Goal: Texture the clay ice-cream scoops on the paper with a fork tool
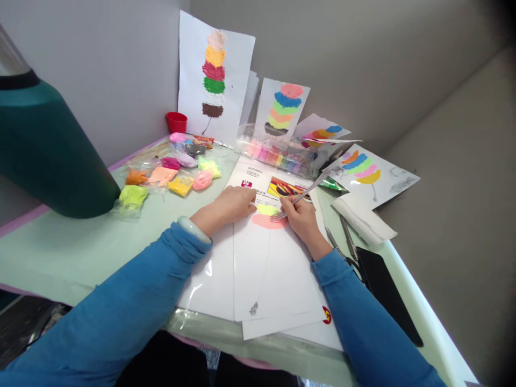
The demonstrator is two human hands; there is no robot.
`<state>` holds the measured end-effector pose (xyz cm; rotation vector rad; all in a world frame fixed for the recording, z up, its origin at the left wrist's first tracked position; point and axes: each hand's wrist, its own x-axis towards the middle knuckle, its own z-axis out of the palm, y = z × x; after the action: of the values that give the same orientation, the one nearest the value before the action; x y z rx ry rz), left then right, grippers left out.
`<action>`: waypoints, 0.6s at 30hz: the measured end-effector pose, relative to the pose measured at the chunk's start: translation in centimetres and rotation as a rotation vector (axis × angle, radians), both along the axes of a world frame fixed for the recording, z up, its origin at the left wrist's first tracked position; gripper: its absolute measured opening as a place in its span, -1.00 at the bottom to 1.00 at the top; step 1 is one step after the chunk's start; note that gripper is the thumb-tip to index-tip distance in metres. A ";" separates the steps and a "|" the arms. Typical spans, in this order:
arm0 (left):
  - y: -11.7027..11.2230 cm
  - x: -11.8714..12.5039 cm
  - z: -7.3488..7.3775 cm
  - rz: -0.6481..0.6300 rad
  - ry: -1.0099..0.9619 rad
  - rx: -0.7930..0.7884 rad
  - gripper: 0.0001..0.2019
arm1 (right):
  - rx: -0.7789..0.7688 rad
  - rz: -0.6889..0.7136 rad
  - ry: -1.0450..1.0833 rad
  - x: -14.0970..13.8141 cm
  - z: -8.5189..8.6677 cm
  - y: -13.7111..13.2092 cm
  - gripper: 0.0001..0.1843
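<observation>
In my right hand (300,216) is a metal fork (310,188), its handle slanting up to the right. The tines rest at the right side of two soft clay patches, a yellow one (267,209) above a pink one (268,221). Both patches lie on a white sheet of paper (258,269) with a thin pencil line running down from them. My left hand (231,205) lies on the sheet's left side, fingers stretched toward the yellow patch and partly overlapping each other; it holds nothing that I can see.
Several bags of coloured clay (161,176) lie left of the paper beside a green bottle (52,140). A clear box of clay (278,153) and propped pictures (215,126) stand behind. At right are a tissue roll (363,219), scissors (355,266) and a black phone-like slab (387,293).
</observation>
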<state>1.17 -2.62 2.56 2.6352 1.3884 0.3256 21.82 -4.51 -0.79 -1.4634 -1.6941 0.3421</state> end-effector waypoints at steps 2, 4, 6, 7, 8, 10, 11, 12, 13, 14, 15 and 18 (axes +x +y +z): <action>0.0 0.0 0.0 0.005 0.003 -0.001 -0.77 | -0.001 0.002 -0.004 0.0 0.0 0.0 -0.65; 0.0 0.0 0.0 0.005 0.004 -0.001 -0.77 | 0.000 0.004 -0.004 0.0 0.0 0.0 -0.65; 0.0 0.0 0.0 0.000 0.002 0.000 -0.78 | 0.002 0.005 -0.004 0.0 0.0 0.0 -0.64; 0.0 0.0 0.0 -0.002 0.001 -0.001 -0.78 | 0.003 0.006 -0.003 0.0 0.1 0.0 -0.64; 0.0 0.0 0.1 -0.003 0.002 -0.003 -0.78 | 0.003 0.007 -0.003 0.0 0.1 0.0 -0.64; 0.0 0.0 0.1 -0.001 0.005 -0.010 -0.78 | 0.001 0.007 -0.003 0.0 0.1 -0.1 -0.64; 0.0 0.0 0.1 0.000 0.006 -0.012 -0.78 | 0.000 0.007 -0.003 0.0 0.1 0.0 -0.64; -0.1 0.0 0.1 0.000 0.007 -0.012 -0.77 | -0.001 0.006 -0.003 0.0 0.1 0.0 -0.64; -0.1 0.0 0.1 0.000 0.007 -0.010 -0.77 | -0.001 0.006 -0.003 0.0 0.1 0.0 -0.64; -0.1 0.0 0.1 -0.003 0.005 -0.008 -0.78 | -0.001 0.005 -0.003 0.0 0.0 0.0 -0.64; -0.1 -0.1 0.1 -0.005 0.004 -0.004 -0.78 | -0.002 0.004 -0.004 0.0 0.0 0.0 -0.63; -0.1 -0.1 0.1 -0.006 0.003 -0.001 -0.79 | -0.005 -0.002 -0.014 0.0 0.0 0.0 -0.63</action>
<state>1.08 -2.73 2.66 2.6402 1.3808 0.3201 21.83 -4.48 -0.82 -1.4739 -1.7046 0.3357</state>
